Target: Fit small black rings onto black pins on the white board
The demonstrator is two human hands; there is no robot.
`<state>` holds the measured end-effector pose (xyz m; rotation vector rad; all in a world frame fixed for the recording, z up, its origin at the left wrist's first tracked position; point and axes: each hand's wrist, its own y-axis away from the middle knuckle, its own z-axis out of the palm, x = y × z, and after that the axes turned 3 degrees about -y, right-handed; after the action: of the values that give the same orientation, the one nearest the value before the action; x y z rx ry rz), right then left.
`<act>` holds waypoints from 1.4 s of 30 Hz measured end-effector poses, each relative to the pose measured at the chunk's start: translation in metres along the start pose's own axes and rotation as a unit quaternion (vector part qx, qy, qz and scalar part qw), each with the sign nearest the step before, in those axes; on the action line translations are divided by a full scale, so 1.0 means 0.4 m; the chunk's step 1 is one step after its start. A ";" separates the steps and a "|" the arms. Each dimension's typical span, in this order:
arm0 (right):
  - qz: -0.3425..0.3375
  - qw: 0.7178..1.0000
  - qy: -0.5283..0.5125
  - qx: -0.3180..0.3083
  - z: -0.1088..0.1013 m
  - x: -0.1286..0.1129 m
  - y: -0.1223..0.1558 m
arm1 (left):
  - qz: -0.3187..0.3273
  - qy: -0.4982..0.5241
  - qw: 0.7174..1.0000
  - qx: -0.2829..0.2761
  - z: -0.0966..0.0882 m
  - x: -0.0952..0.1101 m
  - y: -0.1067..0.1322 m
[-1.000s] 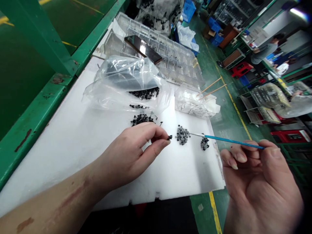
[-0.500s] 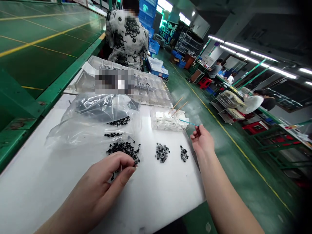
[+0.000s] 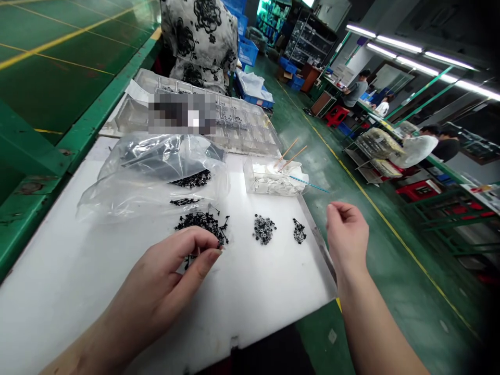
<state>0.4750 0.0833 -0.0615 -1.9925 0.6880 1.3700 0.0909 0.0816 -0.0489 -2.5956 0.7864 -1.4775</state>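
Note:
My left hand (image 3: 172,276) is over the front of a pile of small black stemmed parts (image 3: 203,221). Its thumb and forefinger pinch a tiny dark part (image 3: 221,246), mostly covered by the fingertips. My right hand (image 3: 347,234) hangs past the board's right edge, fingers curled closed, with nothing visible in them. Just up-left of it a thin blue stick (image 3: 312,184) leans out of a clear box (image 3: 269,186) of white material, apart from the hand. Small grey and black rings (image 3: 263,229) and a smaller cluster of black stemmed parts (image 3: 299,232) lie between the hands.
Clear plastic bags (image 3: 156,177) holding black parts lie behind the pile. Compartment trays (image 3: 250,133) stand farther back, before a co-worker in a patterned top (image 3: 199,41). Two wooden sticks (image 3: 291,156) poke from the box. A green frame (image 3: 78,156) runs along the left.
My right hand has let go of the blue stick and moved right and toward me, its fingers curling. The left hand keeps its pinch. The view has tipped slightly downward.

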 end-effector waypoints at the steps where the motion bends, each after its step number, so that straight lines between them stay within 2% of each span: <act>1: -0.027 0.997 0.047 -0.046 0.000 -0.009 0.046 | 0.007 0.000 1.000 0.001 0.000 0.000 -0.001; 4: -0.080 0.969 0.161 -0.172 0.033 -0.026 0.159 | 0.014 0.002 1.000 -0.002 0.003 -0.001 0.000; 6: -0.102 0.948 0.217 -0.208 0.069 -0.026 0.195 | 0.013 0.003 1.000 0.000 0.005 -0.001 0.000; 10: -0.121 0.925 0.291 -0.211 0.118 -0.011 0.198 | 0.011 0.013 1.000 0.003 0.005 0.003 -0.002; 14: -0.137 0.924 0.299 -0.194 0.117 -0.004 0.189 | 0.020 0.036 0.999 0.017 0.004 0.016 -0.007; 19: -0.144 0.946 0.220 -0.188 0.086 -0.052 0.220 | 0.035 0.039 0.999 0.008 0.002 0.028 -0.008; 22: -0.111 0.962 0.056 -0.242 0.083 -0.119 0.261 | 0.040 0.047 0.998 0.009 0.004 0.027 -0.007; 23: -0.088 0.959 -0.018 -0.270 0.087 -0.142 0.275 | 0.045 0.050 0.998 0.010 0.006 0.025 -0.007; 25: -0.024 0.933 -0.148 -0.327 0.104 -0.184 0.296 | 0.055 0.054 0.997 0.013 0.008 0.023 -0.008; 28: 0.073 0.888 -0.247 -0.381 0.134 -0.223 0.311 | 0.055 0.054 0.997 0.008 0.011 0.021 -0.009; 30: 0.112 0.868 -0.282 -0.394 0.149 -0.232 0.314 | 0.053 0.054 0.997 0.008 0.012 0.020 -0.008; 33: 0.128 0.852 -0.310 -0.401 0.158 -0.231 0.316 | 0.058 0.056 0.997 0.011 0.014 0.019 -0.006; 39: 0.134 0.859 -0.273 -0.412 0.152 -0.232 0.319 | 0.066 0.059 0.996 0.014 0.016 0.017 -0.005; 42: 0.164 0.848 -0.260 -0.431 0.147 -0.241 0.322 | 0.064 0.058 0.996 0.015 0.016 0.019 -0.006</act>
<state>0.3151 0.0467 -0.0118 -1.9709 0.1361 2.6465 0.1001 0.0789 -0.0456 -2.4064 0.9162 -1.6020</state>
